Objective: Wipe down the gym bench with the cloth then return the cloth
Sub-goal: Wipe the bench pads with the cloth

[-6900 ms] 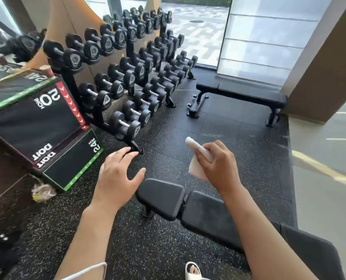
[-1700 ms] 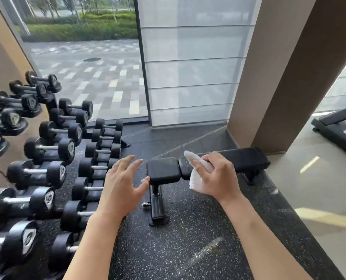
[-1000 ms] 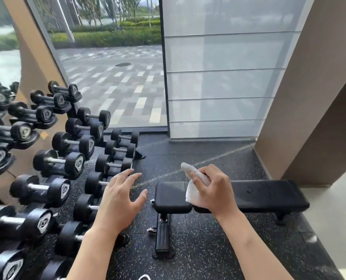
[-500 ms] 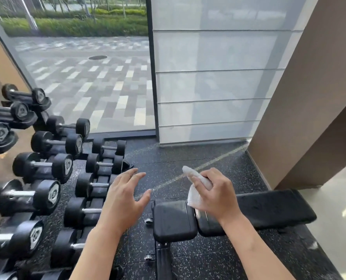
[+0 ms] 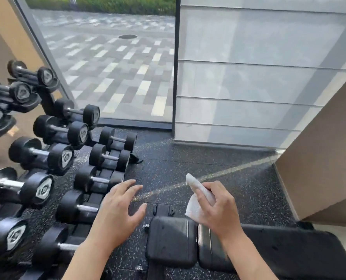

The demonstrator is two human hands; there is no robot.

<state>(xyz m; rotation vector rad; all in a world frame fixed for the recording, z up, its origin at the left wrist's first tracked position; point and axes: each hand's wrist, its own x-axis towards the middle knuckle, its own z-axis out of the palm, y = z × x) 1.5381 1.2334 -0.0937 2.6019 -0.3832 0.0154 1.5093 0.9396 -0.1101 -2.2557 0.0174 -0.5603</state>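
My right hand [image 5: 216, 207] grips the cloth [image 5: 196, 201], fingers [image 5: 203, 191] curled round it; one white end sticks up past the fingertips, the rest bunches under the palm side. Cloth is in the air, just above the gap between the two pads of the bench [image 5: 289, 249], not on the pad as far as I can tell. My left hand [image 5: 119, 211] hovers open, fingers spread and relaxed, holding nothing, over the floor [image 5: 198, 164] just left of the bench's small pad. The bench's right end and near edge are cut off by the frame; my right forearm hides part of the long pad. Its frame is mostly hidden, only a bit of bracket shows behind the small pad. Dumbbells [image 5: 52, 154] on the rack at left are blurred, markings unreadable, lower ones cut off. Window [image 5: 115, 63] behind.
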